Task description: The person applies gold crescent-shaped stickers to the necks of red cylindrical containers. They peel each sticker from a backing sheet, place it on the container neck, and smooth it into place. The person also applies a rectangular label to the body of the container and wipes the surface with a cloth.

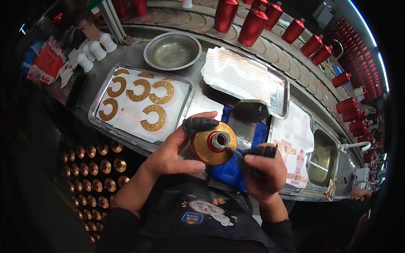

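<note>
The red bottle (213,145) sits between the two hands, seen from above so that its gold collar label and grey-capped neck face the camera. The left hand (175,152) is curled around its side, fingers partly closed on the body and a dark finger cover on the thumb pressing the gold ring near the neck. The right hand (261,170) is closed in a fist around a thin dark tool (249,152) whose tip meets the neck.

To do this well, it seems wise to hold the bottle steady with the left hand and run the tool evenly round the base of the neck, so the gold ring lies flat without creases or lifted edges.

Just beyond the left hand lies a metal tray (99,107) with more gold C-shaped labels (154,118) on white backing; beyond both hands, a round steel bowl (173,50) and a second tray of sheets (249,80). Red bottles (253,27) line the conveyor further off.

The bottle's lower body is hidden by the hands and the tool's tip is too small to make out. The blue pad (230,170) beneath is mostly covered.
</note>
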`<control>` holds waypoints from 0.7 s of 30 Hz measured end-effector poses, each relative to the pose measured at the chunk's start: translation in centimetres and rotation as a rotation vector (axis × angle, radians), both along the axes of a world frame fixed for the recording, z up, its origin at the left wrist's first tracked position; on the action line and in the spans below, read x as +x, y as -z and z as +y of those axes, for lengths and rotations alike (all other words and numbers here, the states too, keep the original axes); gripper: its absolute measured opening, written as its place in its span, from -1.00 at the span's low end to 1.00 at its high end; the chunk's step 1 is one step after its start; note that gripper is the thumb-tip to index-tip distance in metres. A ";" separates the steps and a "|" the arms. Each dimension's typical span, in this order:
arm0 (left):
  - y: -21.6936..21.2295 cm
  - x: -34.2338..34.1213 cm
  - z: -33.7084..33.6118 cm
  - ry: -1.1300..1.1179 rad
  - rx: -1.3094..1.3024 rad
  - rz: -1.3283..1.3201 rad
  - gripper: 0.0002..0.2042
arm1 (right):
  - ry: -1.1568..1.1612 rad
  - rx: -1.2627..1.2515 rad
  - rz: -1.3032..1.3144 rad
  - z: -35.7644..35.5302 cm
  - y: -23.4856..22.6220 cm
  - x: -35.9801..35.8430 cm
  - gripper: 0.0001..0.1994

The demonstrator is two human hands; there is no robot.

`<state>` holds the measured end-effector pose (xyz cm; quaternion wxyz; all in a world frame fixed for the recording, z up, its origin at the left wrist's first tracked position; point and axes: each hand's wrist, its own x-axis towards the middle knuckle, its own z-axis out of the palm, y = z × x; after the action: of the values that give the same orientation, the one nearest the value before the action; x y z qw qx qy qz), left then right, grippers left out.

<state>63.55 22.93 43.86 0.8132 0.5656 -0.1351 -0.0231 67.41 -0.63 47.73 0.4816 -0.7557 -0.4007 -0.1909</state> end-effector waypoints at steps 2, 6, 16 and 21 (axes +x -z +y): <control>0.1 0.2 0.5 0.025 0.126 -0.047 -0.13 | -0.088 -0.106 -0.130 0.2 -0.5 -0.6 -0.71; 0.9 0.0 -0.7 -0.154 0.301 -0.237 -0.18 | -0.064 -0.098 -0.181 1.7 -0.3 -1.3 -0.66; 2.1 -0.5 -3.0 -0.443 0.347 -0.253 -0.17 | 0.052 -0.027 -0.208 2.6 -1.7 -2.1 -0.64; 1.4 -0.2 -2.4 -0.263 0.318 -0.168 -0.23 | -0.142 -0.162 -0.257 3.1 -0.8 -2.0 -0.71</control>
<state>63.35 20.49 42.43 0.6957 0.6994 -0.1221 0.1096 65.40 2.44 48.56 0.3763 -0.7311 -0.5256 -0.2184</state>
